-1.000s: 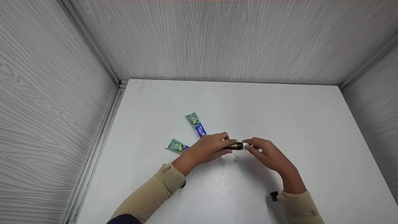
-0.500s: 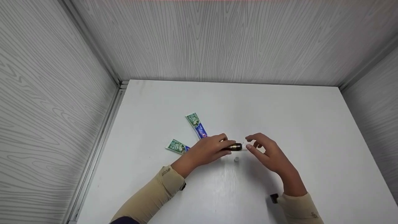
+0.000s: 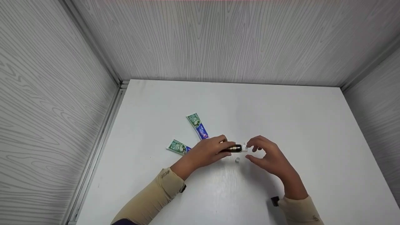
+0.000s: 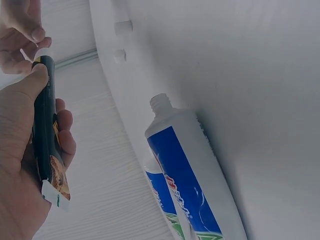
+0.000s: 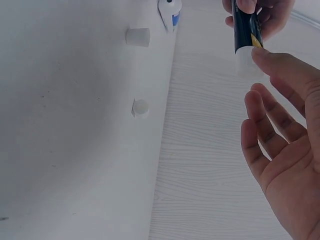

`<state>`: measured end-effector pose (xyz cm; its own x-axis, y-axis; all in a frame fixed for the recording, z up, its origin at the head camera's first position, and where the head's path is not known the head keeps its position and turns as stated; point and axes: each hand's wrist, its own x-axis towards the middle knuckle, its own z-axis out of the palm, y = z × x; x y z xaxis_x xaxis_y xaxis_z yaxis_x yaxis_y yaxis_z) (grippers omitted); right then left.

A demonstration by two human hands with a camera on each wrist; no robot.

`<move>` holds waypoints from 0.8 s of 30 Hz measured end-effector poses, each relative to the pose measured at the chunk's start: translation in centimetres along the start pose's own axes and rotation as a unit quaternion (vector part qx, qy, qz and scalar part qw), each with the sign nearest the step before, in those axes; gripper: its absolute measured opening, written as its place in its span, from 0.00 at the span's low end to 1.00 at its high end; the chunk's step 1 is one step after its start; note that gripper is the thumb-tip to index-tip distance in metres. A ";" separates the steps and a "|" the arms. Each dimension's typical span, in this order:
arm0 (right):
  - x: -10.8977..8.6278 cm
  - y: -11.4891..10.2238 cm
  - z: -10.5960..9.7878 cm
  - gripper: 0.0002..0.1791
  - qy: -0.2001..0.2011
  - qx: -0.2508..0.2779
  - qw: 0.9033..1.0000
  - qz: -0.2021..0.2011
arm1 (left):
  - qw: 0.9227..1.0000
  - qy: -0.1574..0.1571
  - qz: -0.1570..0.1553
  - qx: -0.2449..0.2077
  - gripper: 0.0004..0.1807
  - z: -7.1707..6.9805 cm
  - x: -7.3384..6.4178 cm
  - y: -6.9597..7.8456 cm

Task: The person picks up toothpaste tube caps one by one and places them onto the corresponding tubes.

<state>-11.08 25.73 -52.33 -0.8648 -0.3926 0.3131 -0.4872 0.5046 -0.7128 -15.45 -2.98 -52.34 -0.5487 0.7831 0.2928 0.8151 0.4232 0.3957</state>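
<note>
My left hand (image 3: pixel 212 150) grips a dark toothpaste tube (image 4: pixel 46 110), its capped end pointing toward my right hand. The tube has a white cap (image 3: pixel 244 148). My right hand (image 3: pixel 268 154) is around that cap with thumb and fingers spread apart; a fingertip is at the cap, and whether it touches is unclear. In the right wrist view several fingers are loosely bent, with nothing gripped. Two blue, green and white toothpaste tubes lie on the table left of my hands: an upper tube (image 3: pixel 197 125) and a lower tube (image 3: pixel 178 147). The nearer one in the left wrist view has a bare threaded neck (image 4: pixel 161 104).
A loose white cap (image 5: pixel 138 37) and a second small white cap (image 5: pixel 141 107) lie on the white table (image 3: pixel 281 109). Only one shows in the head view, below the dark tube. Grey wood-grain panels (image 3: pixel 200 40) enclose the table's back and sides.
My right thumb and fingers have gone from pinching the white cap to spread apart around it, uncovering more of it. The left hand keeps the dark tube almost in place.
</note>
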 end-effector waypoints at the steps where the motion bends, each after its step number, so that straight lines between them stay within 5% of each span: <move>1: 0.0 0.0 0.1 0.23 -0.001 0.001 1.000 -0.001 | 1.000 0.000 0.001 0.000 0.19 0.0 0.0 0.0; 14: 0.0 0.2 0.3 0.19 -0.010 -0.020 1.000 0.013 | 1.000 0.006 0.008 -0.008 0.20 0.1 -0.2 0.1; 24: -0.2 0.2 0.3 0.13 -0.057 -0.007 0.995 0.082 | 1.000 0.011 0.010 -0.002 0.20 0.3 -0.5 0.3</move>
<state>-11.01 25.68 -52.74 -0.9135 -0.3888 0.1195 -0.3431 0.5788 -0.7398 -14.87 -3.07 -52.58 -0.5365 0.7809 0.3200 0.8252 0.4059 0.3928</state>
